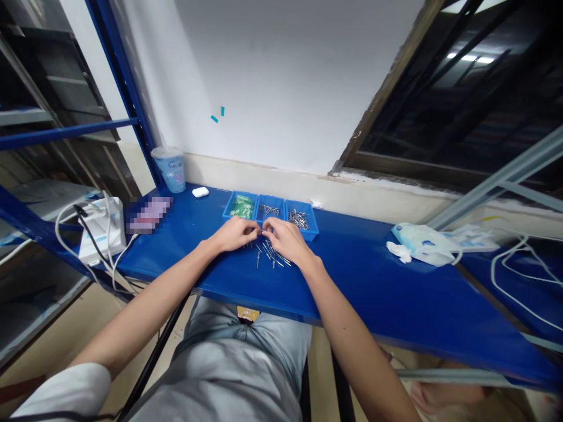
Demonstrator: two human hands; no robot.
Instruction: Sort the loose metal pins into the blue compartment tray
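My left hand (238, 234) and my right hand (284, 237) meet over the near side of the blue bins, fingertips pinched together. Between them shows a thin, shiny metal rivet (263, 230), mostly covered by the fingers. Just below lie several loose rivets (273, 255) on the blue table. Behind my hands stand three joined blue bins: the left bin (226, 211) has green and clear small pieces, and the middle bin (269, 200) holds small metal pieces. More metal pins or rivets fill the right bin (310, 234).
A blue patterned cup (173, 172) and a white earphone case (200, 192) stand at the back left. Nearer are a blurred pink item (151, 215) and a white power strip (105, 228) with cables. A tissue pack (423, 242) lies to the right. A wall borders the table.
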